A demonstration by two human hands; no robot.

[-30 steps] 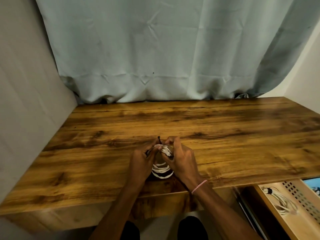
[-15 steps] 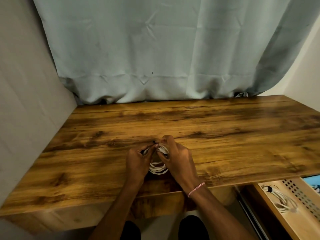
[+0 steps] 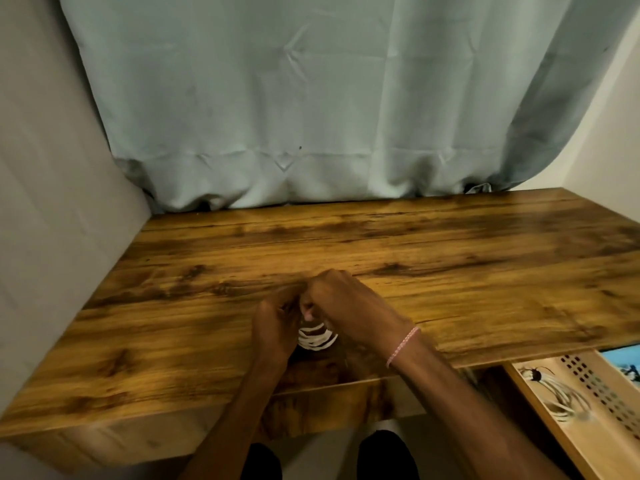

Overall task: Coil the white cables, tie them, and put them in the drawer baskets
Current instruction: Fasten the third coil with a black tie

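Head camera looked down on a wooden table (image 3: 450, 271) set against a pale blue-green curtain (image 3: 311, 98), with a grey wall (image 3: 52, 202) on the left. Both hands met over the near middle of the tabletop, close to its front edge. The coiled white cable (image 3: 317, 338) sat between them, its lower loops showing below the knuckles and lying on or just above the wood; motion blur hid which.

The left hand (image 3: 275, 329) was curled against the coil's left side, fingers bent in toward its top. The right hand (image 3: 349, 301) arched over the coil from the right and slightly behind, fingertips tucked down and pinching at the upper part of the loops, right against the left hand's fingers. Whether anything else was caught in that pinch could not be told from the blur. A pink bracelet (image 3: 403, 345) circled the right wrist.

Well apart from the hands, at the lower right below the table edge, an open drawer basket (image 3: 602, 393) with a perforated side held a second white coil (image 3: 562, 401), bound near one end by a black tie (image 3: 535, 375).
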